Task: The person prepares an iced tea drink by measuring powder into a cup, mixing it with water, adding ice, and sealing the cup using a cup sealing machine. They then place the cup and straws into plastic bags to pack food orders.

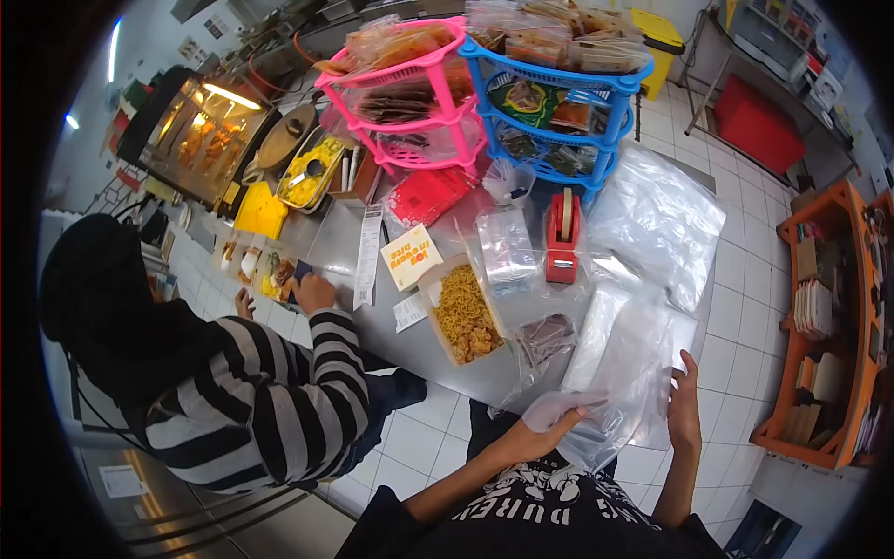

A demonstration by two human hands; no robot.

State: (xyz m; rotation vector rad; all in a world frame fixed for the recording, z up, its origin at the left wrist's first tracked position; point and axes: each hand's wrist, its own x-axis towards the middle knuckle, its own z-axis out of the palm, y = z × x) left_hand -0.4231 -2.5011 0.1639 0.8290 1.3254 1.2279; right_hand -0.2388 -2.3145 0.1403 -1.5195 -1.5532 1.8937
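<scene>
My left hand (543,436) is closed on the edge of a clear plastic bag (605,424) near the table's front edge. Thumb and fingers of my right hand (684,401) touch the right side of the same clear plastic. Under and behind the bag lie more clear bags (656,219) in a stack. To the left sits an open box of noodles (463,312) with browned pieces at its near end. A small packet of dark sauce (548,340) in clear plastic lies between the noodle box and my left hand.
A red tape dispenser (562,238) stands behind the bags. Pink (424,116) and blue (559,116) tiered racks hold packets at the back. A co-worker in a striped top (270,401) stands at left, hands over open food boxes. An orange shelf (824,326) stands at right.
</scene>
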